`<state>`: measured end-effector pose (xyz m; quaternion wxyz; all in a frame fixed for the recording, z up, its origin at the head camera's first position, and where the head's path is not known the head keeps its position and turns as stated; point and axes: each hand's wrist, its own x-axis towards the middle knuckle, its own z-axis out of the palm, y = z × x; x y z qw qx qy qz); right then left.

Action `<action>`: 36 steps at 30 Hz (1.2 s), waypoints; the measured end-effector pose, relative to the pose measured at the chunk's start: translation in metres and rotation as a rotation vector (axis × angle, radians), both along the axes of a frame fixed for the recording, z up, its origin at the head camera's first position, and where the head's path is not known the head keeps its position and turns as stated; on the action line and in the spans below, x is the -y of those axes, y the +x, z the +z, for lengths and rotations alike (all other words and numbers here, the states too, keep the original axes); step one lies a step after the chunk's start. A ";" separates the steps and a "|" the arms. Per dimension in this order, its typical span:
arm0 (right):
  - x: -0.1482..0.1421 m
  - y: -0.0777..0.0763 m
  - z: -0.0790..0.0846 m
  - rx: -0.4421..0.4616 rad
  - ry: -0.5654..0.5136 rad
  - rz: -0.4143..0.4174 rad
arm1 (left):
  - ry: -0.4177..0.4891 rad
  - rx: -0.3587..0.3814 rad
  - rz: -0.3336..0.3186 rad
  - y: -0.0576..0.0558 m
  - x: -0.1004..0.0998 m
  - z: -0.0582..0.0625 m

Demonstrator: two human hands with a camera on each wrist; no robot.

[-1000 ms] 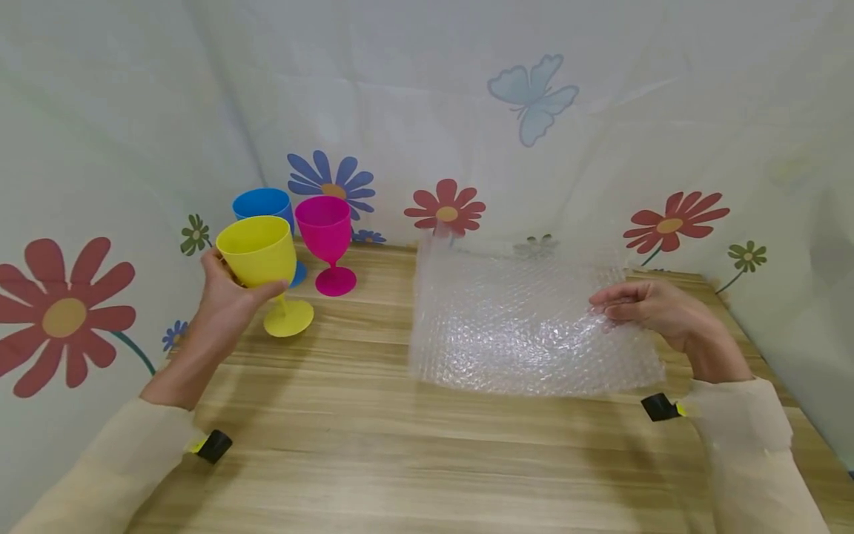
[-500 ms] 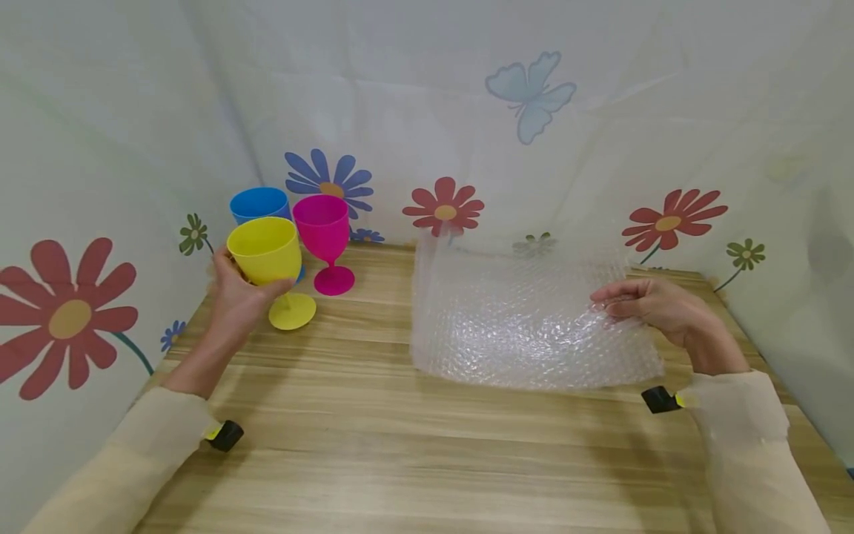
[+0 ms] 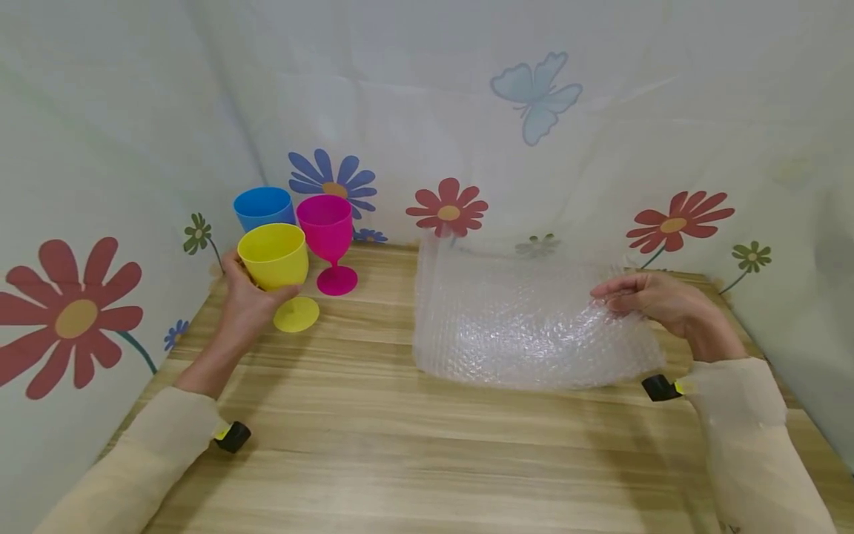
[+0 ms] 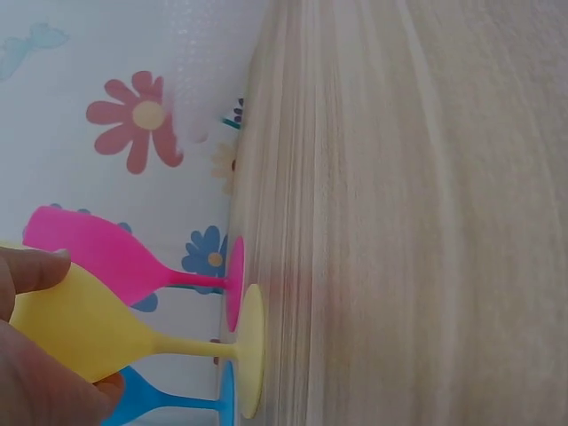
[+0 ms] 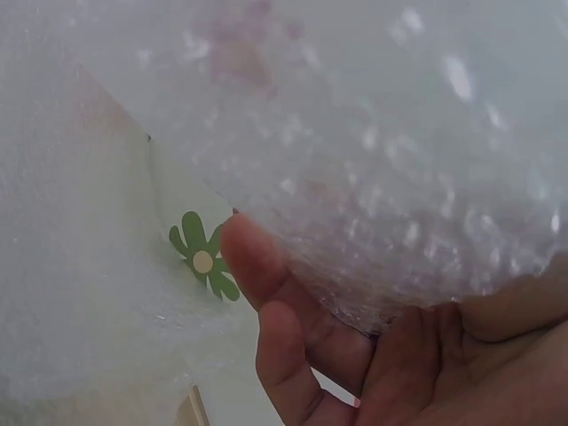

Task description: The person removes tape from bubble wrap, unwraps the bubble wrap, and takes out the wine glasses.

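Note:
My left hand point(image 3: 248, 300) grips the bowl of a yellow plastic goblet point(image 3: 272, 256), thumb at the front and fingers round the far side. The goblet is upright, its foot point(image 4: 253, 351) at or very near the tabletop. Close behind it stand a pink goblet point(image 3: 325, 226) and a blue goblet point(image 3: 263, 208), the blue one partly hidden. On the right, my right hand point(image 3: 670, 305) pinches the right part of a clear bubble wrap sheet point(image 3: 514, 341). In the right wrist view the bubble wrap point(image 5: 382, 177) hangs over the curled fingers point(image 5: 253, 257).
The wood-grain table point(image 3: 427, 460) runs back to a white curtain point(image 3: 414, 89) printed with flowers and a butterfly. Another curtain stretch point(image 3: 60, 170) borders the left side. A small black camera point(image 3: 232, 437) sits on the left sleeve cuff, and another black camera point(image 3: 660, 387) on the right.
My left hand has moved the yellow goblet slightly right, closer to the pink goblet. The right hand keeps its hold, and the bubble wrap's near edge has shifted slightly.

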<state>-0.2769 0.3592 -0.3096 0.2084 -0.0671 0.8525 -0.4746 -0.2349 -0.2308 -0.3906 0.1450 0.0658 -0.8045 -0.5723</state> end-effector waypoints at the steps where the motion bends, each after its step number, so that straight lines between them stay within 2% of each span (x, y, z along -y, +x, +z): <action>1: 0.001 -0.001 0.000 0.004 0.008 -0.003 | -0.002 0.003 -0.002 0.000 0.000 0.000; 12: 0.011 -0.013 0.001 0.047 0.057 0.024 | 0.015 0.012 -0.029 -0.002 -0.001 -0.001; 22: 0.020 -0.030 -0.009 0.062 0.088 0.050 | 0.013 0.019 -0.031 0.000 0.000 -0.001; 27: 0.025 -0.036 -0.015 0.046 0.114 0.072 | 0.009 0.019 -0.027 0.001 0.000 -0.001; 36: 0.037 -0.039 -0.021 -0.014 0.230 0.093 | 0.001 -0.007 -0.041 0.004 0.001 0.001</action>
